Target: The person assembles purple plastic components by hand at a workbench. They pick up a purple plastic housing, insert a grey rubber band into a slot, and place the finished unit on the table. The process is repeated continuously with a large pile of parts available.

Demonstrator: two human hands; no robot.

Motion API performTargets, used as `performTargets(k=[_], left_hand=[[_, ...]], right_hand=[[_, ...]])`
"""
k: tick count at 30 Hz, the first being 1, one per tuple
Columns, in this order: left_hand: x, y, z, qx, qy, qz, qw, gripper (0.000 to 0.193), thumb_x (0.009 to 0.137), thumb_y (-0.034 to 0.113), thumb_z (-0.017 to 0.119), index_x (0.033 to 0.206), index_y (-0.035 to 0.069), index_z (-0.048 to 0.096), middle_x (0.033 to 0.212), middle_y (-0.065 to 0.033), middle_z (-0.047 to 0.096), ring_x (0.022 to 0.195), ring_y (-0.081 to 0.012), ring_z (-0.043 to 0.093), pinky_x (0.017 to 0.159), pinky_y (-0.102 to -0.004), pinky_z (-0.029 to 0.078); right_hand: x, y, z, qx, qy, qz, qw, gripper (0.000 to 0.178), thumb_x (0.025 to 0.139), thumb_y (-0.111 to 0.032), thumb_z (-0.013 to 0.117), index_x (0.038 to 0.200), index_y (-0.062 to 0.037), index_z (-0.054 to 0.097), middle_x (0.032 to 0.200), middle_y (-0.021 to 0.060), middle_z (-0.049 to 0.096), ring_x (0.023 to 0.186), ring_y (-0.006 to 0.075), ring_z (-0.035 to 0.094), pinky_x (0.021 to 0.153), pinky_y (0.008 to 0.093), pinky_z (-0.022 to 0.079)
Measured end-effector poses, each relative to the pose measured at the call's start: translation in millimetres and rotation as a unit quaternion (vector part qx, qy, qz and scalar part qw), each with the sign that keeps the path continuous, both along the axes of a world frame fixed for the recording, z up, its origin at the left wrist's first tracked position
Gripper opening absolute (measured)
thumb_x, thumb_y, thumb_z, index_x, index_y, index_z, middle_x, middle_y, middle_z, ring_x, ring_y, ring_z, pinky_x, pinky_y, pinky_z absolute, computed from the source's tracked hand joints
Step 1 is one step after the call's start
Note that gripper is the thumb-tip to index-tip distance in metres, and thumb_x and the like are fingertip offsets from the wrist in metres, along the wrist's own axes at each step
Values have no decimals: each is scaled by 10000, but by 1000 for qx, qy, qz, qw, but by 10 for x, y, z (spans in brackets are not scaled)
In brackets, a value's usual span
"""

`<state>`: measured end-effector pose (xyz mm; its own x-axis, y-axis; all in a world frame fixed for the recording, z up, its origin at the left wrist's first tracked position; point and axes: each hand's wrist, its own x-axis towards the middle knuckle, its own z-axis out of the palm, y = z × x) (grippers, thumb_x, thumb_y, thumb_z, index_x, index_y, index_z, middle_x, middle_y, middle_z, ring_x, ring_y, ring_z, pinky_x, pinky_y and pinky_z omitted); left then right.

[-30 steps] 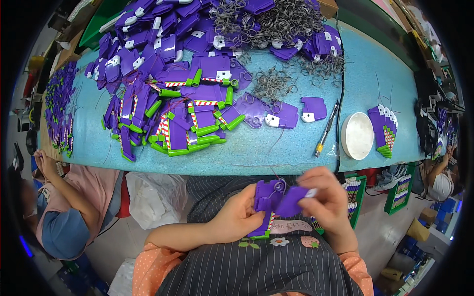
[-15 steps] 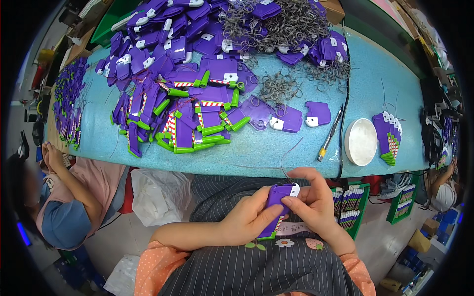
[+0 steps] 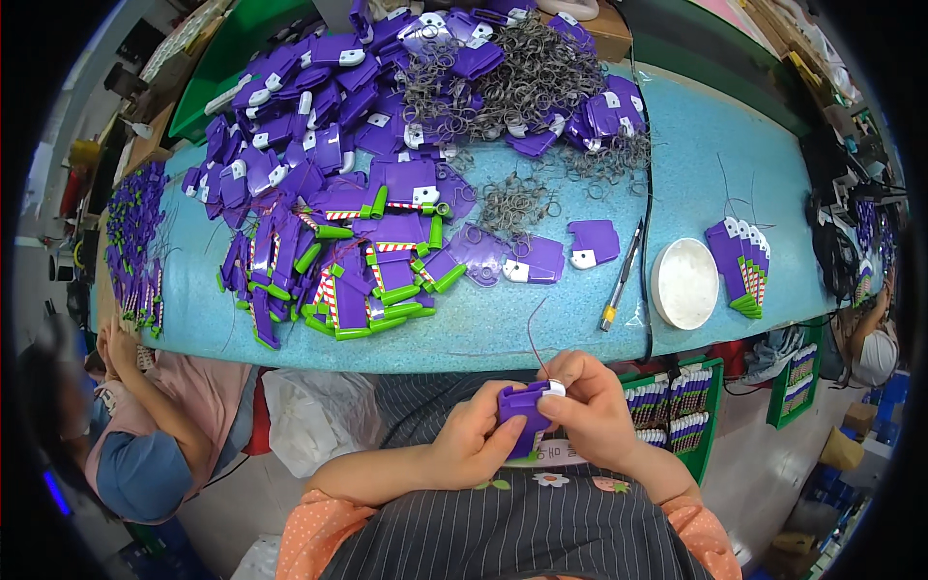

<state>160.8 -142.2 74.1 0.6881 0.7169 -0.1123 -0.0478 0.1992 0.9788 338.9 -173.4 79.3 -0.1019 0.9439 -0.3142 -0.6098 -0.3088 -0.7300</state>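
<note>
I see both bare hands together below the center of the frame, closed on one purple casing held in front of the striped apron. The left hand grips its left side, and the fingers of the right hand pinch its white corner. From my view the casing's long axis runs roughly up and down the frame: white corner at upper right, lower end toward the apron. A thin dark red wire rises from its top.

Beyond, the blue tabletop carries heaped purple parts at upper left, grey rings at upper center, and a cutter beside a white bowl right of center. Toward the frame's lower right I make out a green crate; at lower left sits a co-worker.
</note>
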Motion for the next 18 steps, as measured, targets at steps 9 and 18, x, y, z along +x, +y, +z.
performTargets(k=[9, 18], left_hand=[[78, 363, 123, 54, 36, -79, 995, 241, 883, 98, 557, 1102, -2, 544, 905, -85, 617, 831, -116, 586, 727, -281, 468], [79, 389, 87, -66, -60, 120, 989, 209, 915, 101, 547, 1087, -11, 504, 935, -36, 587, 837, -60, 539, 708, -220, 444]], right_hand=[[226, 138, 190, 221, -411, 61, 882, 207, 735, -62, 725, 829, -29, 543, 749, 58, 534, 692, 140, 501, 638, 261, 396], [207, -8, 199, 76, -451, 118, 881, 170, 808, -130, 671, 894, 11, 626, 608, 46, 554, 513, 67, 475, 457, 244, 364]])
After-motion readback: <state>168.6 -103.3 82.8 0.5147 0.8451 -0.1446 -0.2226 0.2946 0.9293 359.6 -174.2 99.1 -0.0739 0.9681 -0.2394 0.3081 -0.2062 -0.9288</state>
